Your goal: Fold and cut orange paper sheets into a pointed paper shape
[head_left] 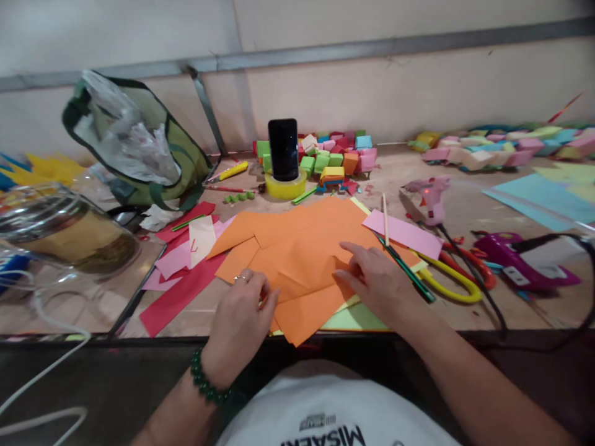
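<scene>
Several overlapping orange paper sheets (pixel 307 248) lie in front of me at the table's near edge. My left hand (pixel 244 313), with a ring and a green bead bracelet, is curled closed at their lower left edge. Whatever its fingers hold, if anything, is hidden. Over the right side of the orange paper is my right hand (pixel 372 282), open, index finger and thumb apart. Yellow-green paper (pixel 356 317) shows beneath the orange. Beside my right hand are a dark green pencil (pixel 411 272), yellow-handled scissors (pixel 453 288) and a pink paper strip (pixel 404 232).
A phone (pixel 283 148) stands in a yellow tape roll (pixel 286 186) before folded paper pieces (pixel 325 162). Right are a pink glue gun (pixel 432 198) and a purple device (pixel 515 260). Left are red paper (pixel 181 294), a glass jar (pixel 69 241), a green bag (pixel 186 148) and a cutter (pixel 232 171).
</scene>
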Action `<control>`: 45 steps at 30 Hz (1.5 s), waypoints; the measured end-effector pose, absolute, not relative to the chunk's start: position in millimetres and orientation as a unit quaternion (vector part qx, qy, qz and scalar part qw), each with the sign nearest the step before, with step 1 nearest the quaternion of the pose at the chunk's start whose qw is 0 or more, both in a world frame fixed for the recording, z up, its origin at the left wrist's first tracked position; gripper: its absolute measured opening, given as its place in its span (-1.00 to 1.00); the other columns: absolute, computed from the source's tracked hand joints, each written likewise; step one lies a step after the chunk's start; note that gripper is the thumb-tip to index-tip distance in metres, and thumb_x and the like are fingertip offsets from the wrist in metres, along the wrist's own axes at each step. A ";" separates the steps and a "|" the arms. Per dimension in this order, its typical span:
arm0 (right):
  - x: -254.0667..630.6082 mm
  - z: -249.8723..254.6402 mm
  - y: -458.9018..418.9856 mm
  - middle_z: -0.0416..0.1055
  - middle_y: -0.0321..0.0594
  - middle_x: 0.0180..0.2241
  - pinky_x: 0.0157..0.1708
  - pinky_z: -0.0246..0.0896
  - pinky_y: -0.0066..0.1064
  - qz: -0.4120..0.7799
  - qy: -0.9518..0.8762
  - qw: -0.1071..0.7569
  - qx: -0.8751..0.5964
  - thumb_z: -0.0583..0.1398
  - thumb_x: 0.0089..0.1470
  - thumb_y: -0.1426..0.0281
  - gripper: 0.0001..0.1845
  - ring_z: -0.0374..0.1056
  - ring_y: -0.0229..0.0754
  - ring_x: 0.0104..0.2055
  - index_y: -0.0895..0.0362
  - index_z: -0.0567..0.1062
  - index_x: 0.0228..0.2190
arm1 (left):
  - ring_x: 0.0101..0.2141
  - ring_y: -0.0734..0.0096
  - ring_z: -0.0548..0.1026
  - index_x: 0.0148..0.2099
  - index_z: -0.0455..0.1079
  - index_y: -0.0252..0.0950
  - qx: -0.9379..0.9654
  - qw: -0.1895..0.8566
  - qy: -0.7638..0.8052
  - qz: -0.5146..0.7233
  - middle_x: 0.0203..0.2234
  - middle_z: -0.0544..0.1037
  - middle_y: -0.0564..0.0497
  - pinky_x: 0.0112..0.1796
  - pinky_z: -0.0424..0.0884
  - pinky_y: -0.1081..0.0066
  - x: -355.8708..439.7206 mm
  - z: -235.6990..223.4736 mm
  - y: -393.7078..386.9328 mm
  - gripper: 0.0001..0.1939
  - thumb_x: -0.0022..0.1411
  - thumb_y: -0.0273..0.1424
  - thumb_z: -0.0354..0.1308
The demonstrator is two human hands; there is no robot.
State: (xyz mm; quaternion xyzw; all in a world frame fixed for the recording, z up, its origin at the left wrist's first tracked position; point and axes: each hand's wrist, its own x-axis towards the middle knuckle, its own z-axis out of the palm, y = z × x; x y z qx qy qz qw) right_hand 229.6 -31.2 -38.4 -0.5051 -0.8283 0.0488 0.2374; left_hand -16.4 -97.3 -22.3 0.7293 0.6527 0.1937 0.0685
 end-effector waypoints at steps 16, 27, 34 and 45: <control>244.1 -22.0 -49.1 0.48 -0.11 -0.17 -0.22 0.33 -0.25 -0.012 -0.929 0.194 -0.316 0.01 0.10 0.68 -0.62 0.30 -0.09 -0.17 0.14 0.55 -0.26 | -0.21 0.16 0.38 0.03 0.41 -0.09 0.846 0.021 0.531 0.043 -0.14 0.44 -0.11 -0.21 0.35 0.16 -18.5 -6.8 -106.9 -0.51 0.16 -0.66 -0.02; 261.6 -33.5 -57.2 0.48 -0.03 -0.16 -0.20 0.39 -0.28 -0.025 -0.897 0.227 -0.379 0.02 0.03 0.69 -0.58 0.34 -0.06 -0.11 0.17 0.56 -0.21 | -0.13 0.19 0.43 -0.13 0.48 -0.25 0.762 0.066 0.614 0.195 -0.12 0.49 -0.11 -0.11 0.35 0.16 -45.2 -7.7 -114.2 -0.72 0.23 -0.50 -0.04; 260.6 -39.8 -56.4 0.47 -0.02 -0.16 -0.20 0.41 -0.25 -0.020 -0.892 0.245 -0.380 0.03 0.10 0.63 -0.65 0.37 -0.06 -0.12 0.16 0.54 -0.22 | -0.39 0.36 0.44 0.17 0.25 -0.33 0.711 0.170 0.632 0.256 -0.41 0.48 0.03 -0.33 0.36 0.35 -8.5 -14.7 -87.6 -0.48 0.15 -0.40 0.19; 234.4 -8.1 -65.5 0.34 0.02 0.07 0.10 0.17 0.01 -0.037 -0.892 0.328 -0.310 0.11 -0.10 0.68 -0.49 0.16 0.07 0.18 0.15 0.43 -0.07 | -0.43 0.29 0.33 -0.19 0.46 -0.36 0.856 -0.154 0.448 0.205 -0.50 0.45 -0.02 -0.34 0.20 0.28 22.6 1.2 -120.6 -0.81 0.23 -0.56 0.03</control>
